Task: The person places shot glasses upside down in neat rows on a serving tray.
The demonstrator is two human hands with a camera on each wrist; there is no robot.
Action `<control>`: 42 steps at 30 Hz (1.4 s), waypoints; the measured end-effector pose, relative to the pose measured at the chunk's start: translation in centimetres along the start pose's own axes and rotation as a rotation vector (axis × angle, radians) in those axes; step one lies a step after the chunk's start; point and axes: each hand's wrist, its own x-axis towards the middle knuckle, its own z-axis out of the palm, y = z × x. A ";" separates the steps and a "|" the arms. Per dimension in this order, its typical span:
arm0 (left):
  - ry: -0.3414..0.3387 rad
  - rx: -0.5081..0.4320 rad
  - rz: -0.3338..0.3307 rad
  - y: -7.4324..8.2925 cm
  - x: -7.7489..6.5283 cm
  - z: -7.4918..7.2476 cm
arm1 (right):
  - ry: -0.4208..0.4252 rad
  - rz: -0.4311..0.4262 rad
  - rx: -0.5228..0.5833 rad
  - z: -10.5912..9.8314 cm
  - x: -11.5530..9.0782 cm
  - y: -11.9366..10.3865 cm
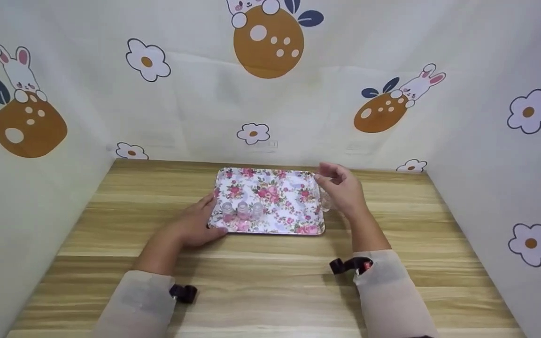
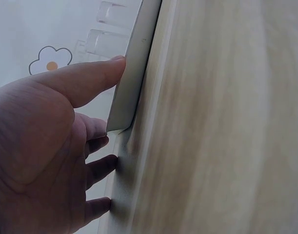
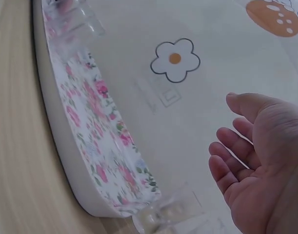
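Observation:
A white tray with a pink floral print (image 1: 289,213) lies on the wooden table. Three small clear bottles (image 1: 243,211) stand in a row at its front left. My left hand (image 1: 198,225) holds the tray's front left corner, thumb on the front rim and fingers along the left side; its thumb presses the rim in the left wrist view. My right hand (image 1: 345,190) hovers by the tray's right back corner, fingers loosely curled and holding nothing. Beneath it, beside the tray's right edge, more clear bottles (image 3: 168,212) show, partly hidden by the hand in the head view.
Wood-grain table (image 1: 270,281) extends in front of the tray and to both sides. A pale cloth backdrop (image 1: 195,103) printed with rabbits, oranges and flowers rises behind the tray and along both sides.

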 end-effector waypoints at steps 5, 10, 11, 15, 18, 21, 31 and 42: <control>0.003 -0.002 0.002 0.1 0.0 0.1 | 0.054 0.013 0.005 -2.3 0.6 1.0; 0.009 -0.006 0.011 0.1 0.0 0.0 | 0.143 0.026 0.005 -4.4 1.2 2.2; 0.011 -0.007 0.010 0.0 -0.1 0.0 | 0.163 0.030 0.013 -4.7 1.4 2.4; 0.015 -0.004 0.012 0.0 -0.1 0.0 | 0.229 0.045 0.053 -5.6 1.9 3.5; 0.017 0.004 0.009 0.0 -0.1 0.0 | 0.240 0.061 0.061 -5.8 2.2 4.4; 0.016 0.004 0.004 0.0 -0.1 0.0 | 0.237 0.096 0.035 -5.8 2.3 5.2; 0.003 0.004 0.014 0.1 -0.1 -0.1 | 0.083 0.198 -0.073 -5.3 2.4 7.2; 0.006 0.005 0.015 0.0 -0.1 0.0 | 0.041 0.181 -0.237 -4.7 2.5 8.6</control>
